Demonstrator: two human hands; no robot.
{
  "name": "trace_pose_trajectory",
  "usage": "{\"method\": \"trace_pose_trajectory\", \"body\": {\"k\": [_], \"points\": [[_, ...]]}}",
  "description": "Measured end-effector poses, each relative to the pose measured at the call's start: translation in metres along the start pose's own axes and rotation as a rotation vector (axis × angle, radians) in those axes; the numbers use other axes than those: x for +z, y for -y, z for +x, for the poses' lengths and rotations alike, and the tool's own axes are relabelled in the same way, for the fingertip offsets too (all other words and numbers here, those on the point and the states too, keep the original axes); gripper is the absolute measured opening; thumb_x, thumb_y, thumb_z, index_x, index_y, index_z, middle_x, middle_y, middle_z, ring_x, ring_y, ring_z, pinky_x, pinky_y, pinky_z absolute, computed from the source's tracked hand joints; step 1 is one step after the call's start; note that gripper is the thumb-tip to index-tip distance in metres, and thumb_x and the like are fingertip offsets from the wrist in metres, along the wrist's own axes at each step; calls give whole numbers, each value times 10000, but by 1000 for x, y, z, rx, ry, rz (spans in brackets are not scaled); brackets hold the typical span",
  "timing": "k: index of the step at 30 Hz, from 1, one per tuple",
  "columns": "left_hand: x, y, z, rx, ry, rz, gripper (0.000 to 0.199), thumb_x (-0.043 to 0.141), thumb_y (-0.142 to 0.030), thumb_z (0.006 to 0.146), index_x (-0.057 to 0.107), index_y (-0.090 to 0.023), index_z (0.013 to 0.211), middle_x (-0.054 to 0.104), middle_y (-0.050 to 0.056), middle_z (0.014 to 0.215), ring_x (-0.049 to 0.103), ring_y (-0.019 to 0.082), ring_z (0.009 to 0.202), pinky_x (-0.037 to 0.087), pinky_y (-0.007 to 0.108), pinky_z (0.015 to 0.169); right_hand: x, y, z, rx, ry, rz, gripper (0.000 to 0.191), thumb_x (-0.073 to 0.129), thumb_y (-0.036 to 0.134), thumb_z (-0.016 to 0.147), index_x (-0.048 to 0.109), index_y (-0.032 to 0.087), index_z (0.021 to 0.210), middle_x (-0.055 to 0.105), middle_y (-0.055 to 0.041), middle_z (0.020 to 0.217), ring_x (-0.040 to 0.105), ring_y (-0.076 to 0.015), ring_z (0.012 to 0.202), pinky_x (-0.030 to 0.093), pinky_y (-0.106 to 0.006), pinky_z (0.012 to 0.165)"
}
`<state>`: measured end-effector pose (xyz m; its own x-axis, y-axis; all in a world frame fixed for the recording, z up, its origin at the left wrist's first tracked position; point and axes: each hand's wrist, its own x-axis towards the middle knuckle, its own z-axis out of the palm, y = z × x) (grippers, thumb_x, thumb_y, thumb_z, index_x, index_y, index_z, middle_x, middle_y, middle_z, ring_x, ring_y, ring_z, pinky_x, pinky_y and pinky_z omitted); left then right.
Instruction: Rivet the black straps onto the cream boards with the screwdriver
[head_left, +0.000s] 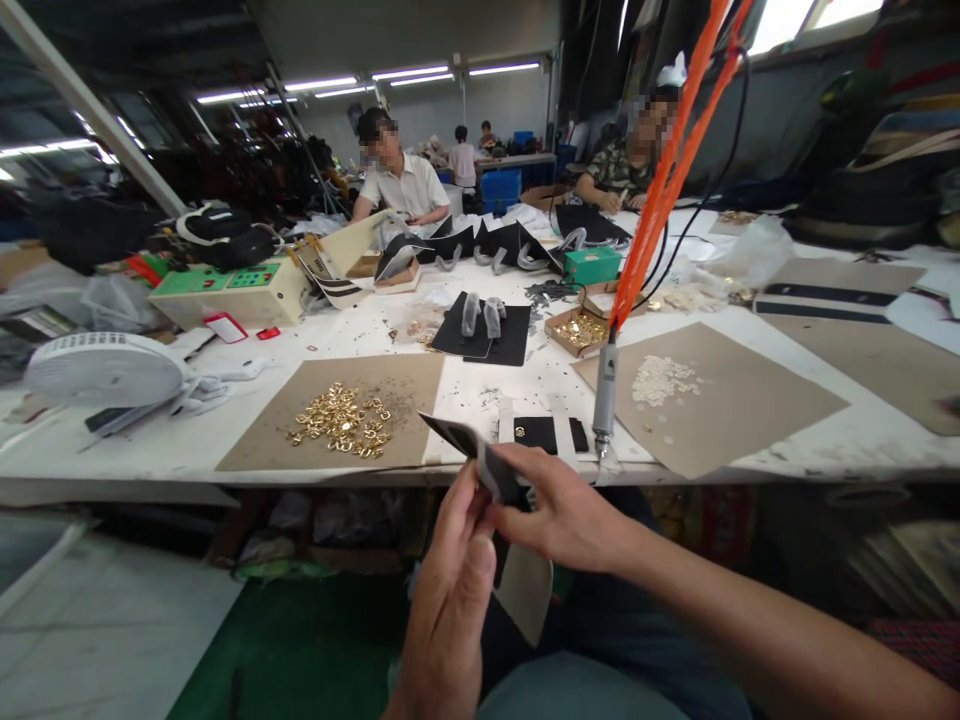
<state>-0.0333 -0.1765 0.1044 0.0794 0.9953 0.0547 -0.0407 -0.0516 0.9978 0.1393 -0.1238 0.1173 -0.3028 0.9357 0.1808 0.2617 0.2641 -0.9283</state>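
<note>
Piece of black sheet material, in the head view, held up at the near edge of the table, with one end bent over toward the left. Right hand closed on it, thumb below and fingers above; left hand close against it from the left, fingertips hidden behind, so cannot tell whether gripping or merely supporting. Below both, a beige panel, perhaps the same item's lower part.

Step in hand, by judgement: bending or lining up by feel, off the table. For the next move, probably needed: even edges, steady right pinch, left fingertips clear of the bend. Along the near edge, right of the gold fittings: a flat black item, then a hanging grey tool, both untouched.
</note>
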Motion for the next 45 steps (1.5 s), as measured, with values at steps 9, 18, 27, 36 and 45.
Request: {"method": "trace_pose_trajectory", "body": {"k": [9, 18, 27, 36, 45], "points": [[-2, 24, 89, -90, -31, 105, 845, 859, -389, 747, 466, -247, 1481, 667, 128, 1356, 673, 305, 1203, 536, 438, 1042, -28, -47, -2, 627, -234, 830, 281, 760, 370, 754, 702, 149, 918, 758, -75, 785, 667, -196, 601, 536, -317, 594], [18, 73, 97, -357, 15, -139, 613, 880, -296, 719, 623, -203, 1268, 776, 107, 1167, 753, 280, 1018, 607, 402, 900, -26, -83, -13, 685, -160, 650, 376, 771, 425, 805, 713, 145, 1050, 784, -123, 984, 742, -268, 842, 584, -378, 763], [12, 83, 97, -556, 142, -17, 435, 870, -377, 716, 787, -136, 1068, 814, 126, 1063, 755, 339, 1024, 591, 437, 936, -8, -91, -11, 535, -219, 73, 257, 646, 416, 914, 735, 175, 924, 781, -64, 898, 721, -257, 840, 557, -340, 742], [15, 60, 159, -314, 250, 530, 246, 733, -401, 816, 786, -205, 953, 820, 56, 973, 758, 305, 947, 581, 395, 845, -34, -90, 31, 560, -229, -238, 271, 618, 439, 927, 751, 204, 936, 786, -72, 878, 733, -267, 830, 513, -324, 715], [22, 80, 201, -219, 255, 571, 200, 753, -370, 777, 799, -216, 898, 814, 67, 906, 752, 319, 879, 571, 399, 776, -47, -103, 65, 609, -127, -592, 282, 583, 455, 937, 733, 219, 895, 770, -93, 870, 698, -277, 834, 433, -322, 708]]}}
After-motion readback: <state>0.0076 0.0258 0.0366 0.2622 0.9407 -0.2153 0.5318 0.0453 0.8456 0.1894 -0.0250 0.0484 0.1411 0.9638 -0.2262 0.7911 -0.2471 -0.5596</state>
